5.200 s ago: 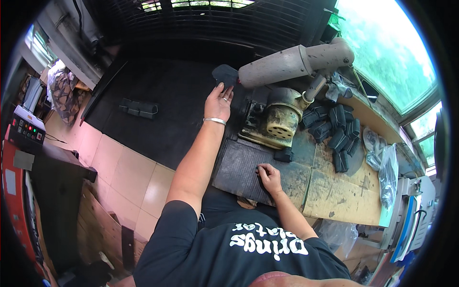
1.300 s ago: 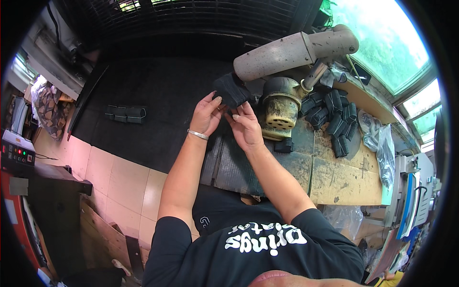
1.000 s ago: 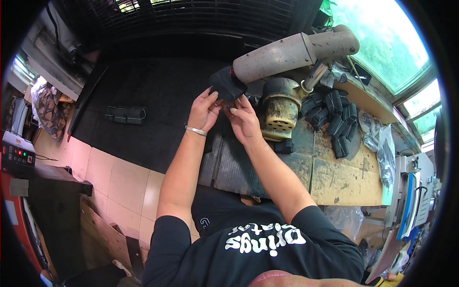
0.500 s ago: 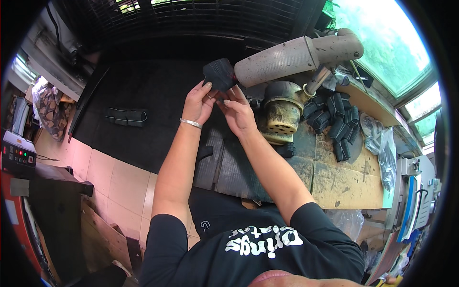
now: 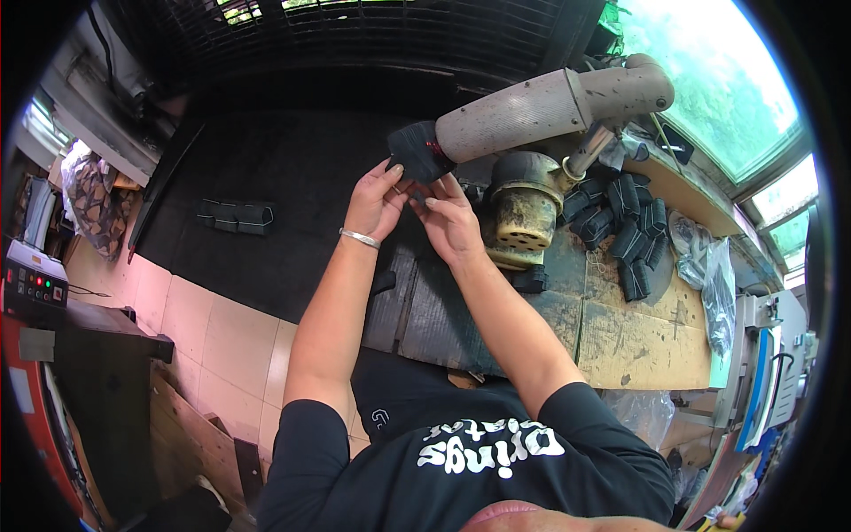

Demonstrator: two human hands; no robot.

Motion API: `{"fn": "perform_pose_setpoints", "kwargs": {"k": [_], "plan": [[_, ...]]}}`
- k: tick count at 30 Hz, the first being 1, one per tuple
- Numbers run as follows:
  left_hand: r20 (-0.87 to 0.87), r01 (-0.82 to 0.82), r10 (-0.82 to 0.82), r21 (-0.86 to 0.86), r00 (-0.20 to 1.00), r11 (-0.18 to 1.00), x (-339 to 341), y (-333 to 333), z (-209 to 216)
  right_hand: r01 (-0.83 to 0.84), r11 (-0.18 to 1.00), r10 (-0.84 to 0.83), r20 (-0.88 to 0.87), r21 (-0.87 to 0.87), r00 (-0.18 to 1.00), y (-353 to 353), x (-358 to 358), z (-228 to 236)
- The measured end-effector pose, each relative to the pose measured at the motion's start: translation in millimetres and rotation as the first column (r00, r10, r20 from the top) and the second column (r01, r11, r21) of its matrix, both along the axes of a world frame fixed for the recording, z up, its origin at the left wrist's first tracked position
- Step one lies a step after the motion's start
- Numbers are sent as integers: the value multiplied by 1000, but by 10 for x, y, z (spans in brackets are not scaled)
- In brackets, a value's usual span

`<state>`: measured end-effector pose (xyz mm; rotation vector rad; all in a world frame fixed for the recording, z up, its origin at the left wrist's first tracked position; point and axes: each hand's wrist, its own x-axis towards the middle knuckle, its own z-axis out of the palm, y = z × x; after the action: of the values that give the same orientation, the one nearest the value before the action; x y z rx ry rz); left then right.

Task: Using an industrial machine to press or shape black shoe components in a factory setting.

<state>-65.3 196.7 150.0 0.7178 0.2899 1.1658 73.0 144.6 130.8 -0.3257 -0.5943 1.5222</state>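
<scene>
Both my hands are raised in front of a long grey-beige machine arm [image 5: 541, 108]. A black fabric piece [image 5: 417, 151] sits over the arm's left end. My left hand [image 5: 374, 197], with a silver bangle on the wrist, pinches the piece's lower edge. My right hand [image 5: 448, 220] grips the same piece from below right. Under the arm stands a worn yellow machine body [image 5: 523, 217].
A pile of several black pieces [image 5: 620, 226] lies on the worn wooden bench [image 5: 638, 332] at right. One black piece [image 5: 530, 279] lies by the machine base. A black mat covers the floor, with a dark bundle [image 5: 235, 215] on it. A red control box [image 5: 31, 293] stands far left.
Both hands have lifted the black piece up and to the right, from in front of the machine onto the arm's left end. Five seconds ago my right hand rested on the bench.
</scene>
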Motion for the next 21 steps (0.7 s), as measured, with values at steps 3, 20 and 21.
{"fn": "perform_pose_setpoints", "kwargs": {"k": [3,20,21], "plan": [[-9,11,-11,-3,1000,1000,16,-48,1,2,1000,-2,5,-7,1000,-47,26,-16],[-10,101,-102,-42,995,994,55,-169,-230,7,999,-7,-4,-38,1000,-274,184,-222],[-10,100,-101,-42,995,994,54,-173,-236,3,999,-4,-8,-36,1000,-288,189,-231]]}}
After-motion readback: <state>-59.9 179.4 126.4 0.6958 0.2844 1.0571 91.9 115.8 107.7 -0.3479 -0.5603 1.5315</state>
